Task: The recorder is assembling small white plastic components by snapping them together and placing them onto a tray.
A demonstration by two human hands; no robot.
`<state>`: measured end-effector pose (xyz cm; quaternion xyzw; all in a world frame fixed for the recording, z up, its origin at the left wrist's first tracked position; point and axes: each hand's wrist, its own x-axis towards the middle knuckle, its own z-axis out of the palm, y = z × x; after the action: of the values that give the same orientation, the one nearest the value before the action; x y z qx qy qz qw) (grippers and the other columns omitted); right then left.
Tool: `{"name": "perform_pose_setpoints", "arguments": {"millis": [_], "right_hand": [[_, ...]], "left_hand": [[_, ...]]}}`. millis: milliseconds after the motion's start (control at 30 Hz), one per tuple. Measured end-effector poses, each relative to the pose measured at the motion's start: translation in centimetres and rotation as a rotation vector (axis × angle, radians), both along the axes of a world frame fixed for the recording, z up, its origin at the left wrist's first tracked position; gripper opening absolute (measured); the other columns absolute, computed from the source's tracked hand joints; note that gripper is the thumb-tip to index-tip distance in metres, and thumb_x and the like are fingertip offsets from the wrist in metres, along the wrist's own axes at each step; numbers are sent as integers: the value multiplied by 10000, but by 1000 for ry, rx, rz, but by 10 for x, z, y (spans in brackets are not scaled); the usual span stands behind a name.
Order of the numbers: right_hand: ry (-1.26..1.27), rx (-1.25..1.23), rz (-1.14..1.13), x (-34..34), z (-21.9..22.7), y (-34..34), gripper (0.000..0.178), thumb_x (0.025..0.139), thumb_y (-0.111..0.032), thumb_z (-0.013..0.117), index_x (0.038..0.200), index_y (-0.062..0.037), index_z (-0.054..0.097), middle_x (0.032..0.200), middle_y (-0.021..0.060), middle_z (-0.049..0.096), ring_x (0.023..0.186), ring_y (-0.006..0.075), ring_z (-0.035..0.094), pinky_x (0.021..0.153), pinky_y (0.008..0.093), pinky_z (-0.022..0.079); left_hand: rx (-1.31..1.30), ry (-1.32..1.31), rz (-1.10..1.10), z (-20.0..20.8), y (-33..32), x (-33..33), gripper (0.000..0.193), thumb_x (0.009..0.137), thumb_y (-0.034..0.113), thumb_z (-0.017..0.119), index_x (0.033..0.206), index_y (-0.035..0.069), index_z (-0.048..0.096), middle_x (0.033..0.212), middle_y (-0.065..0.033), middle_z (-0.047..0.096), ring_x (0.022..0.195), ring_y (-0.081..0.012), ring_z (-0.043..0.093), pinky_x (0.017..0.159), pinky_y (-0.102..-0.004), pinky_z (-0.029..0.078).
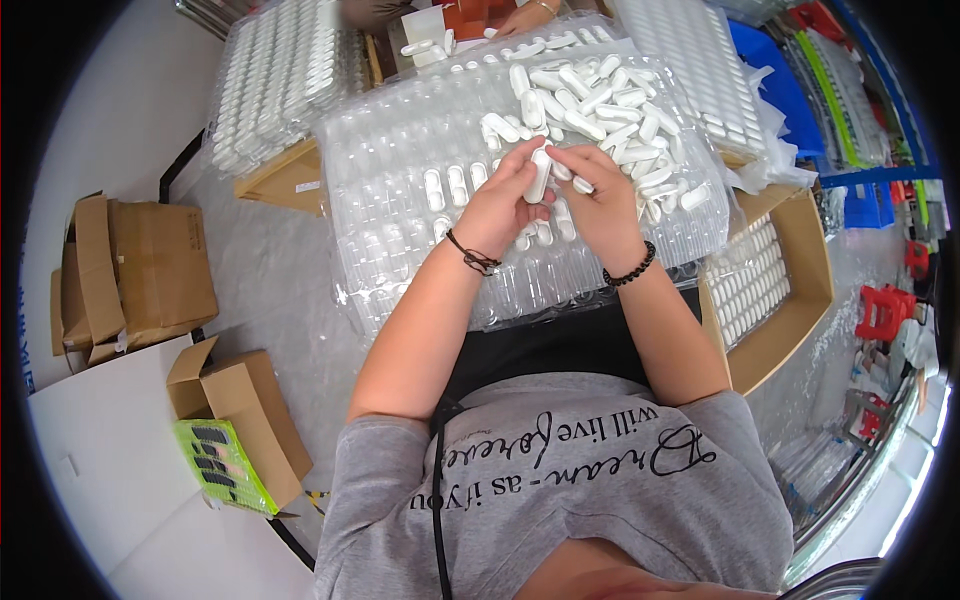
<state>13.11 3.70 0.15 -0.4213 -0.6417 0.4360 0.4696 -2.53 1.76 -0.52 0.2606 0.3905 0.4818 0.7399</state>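
My left hand [503,203] is closed around a white oblong plastic piece [538,178], held upright above the clear tray. Close beside it, my right hand [606,200] has its thumb and fingers drawn together, with white pieces of the same kind [582,185] at its fingertips. Under both hands lies a stack of clear plastic trays [385,150] with rows of moulded pockets. Several pockets left of my left hand hold white pieces [457,185]. A loose heap of white pieces [600,105] covers the tray's far right part.
Tall stacks of filled trays stand at far left [280,90] and far right [690,70]. A carton with a filled tray [745,285] sits at my right, open cartons [160,265] at left. Across the table, another person's hand [530,17] reaches in.
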Motion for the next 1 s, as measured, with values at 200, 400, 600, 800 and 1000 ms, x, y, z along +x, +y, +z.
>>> {"name": "perform_pose_setpoints", "arguments": {"millis": [200,400,600,800,1000], "right_hand": [[-59,-53,24,-7,4,-4,210,872,31,592,1065,-11,663,1000,82,620,838,154,630,726,258,515],[-57,-186,37,-4,-17,2,106,857,21,612,956,-3,583,952,71,604,868,161,593,757,287,488],[-87,-87,140,-1,-14,1,196,790,68,607,883,-43,474,984,33,569,851,109,512,759,251,458],[-79,-23,61,-1,-23,2,228,751,116,563,866,-42,446,928,63,543,837,185,522,743,296,459],[-61,113,13,-4,-22,0,213,781,128,539,852,-35,422,926,110,539,772,220,526,692,301,469]], "left_hand": [[-1,-241,12,-1,0,-11,482,979,45,437,1445,35,314,1192,-77,541,1029,-199,580,909,-352,513],[-19,-268,-39,-11,2,-13,503,945,-29,444,1430,-12,316,1246,-167,523,1108,-213,577,959,-372,504],[-103,-206,-96,-7,3,-15,448,969,40,454,1407,12,365,1242,-130,539,1086,-186,588,971,-375,500],[-2,-35,-172,-5,0,-5,382,972,72,486,1329,-48,422,1200,-63,556,1067,-135,579,921,-317,530],[-90,-97,-74,-4,3,-7,356,959,51,521,1287,-66,447,1055,-57,568,964,-134,606,921,-341,545]]}}
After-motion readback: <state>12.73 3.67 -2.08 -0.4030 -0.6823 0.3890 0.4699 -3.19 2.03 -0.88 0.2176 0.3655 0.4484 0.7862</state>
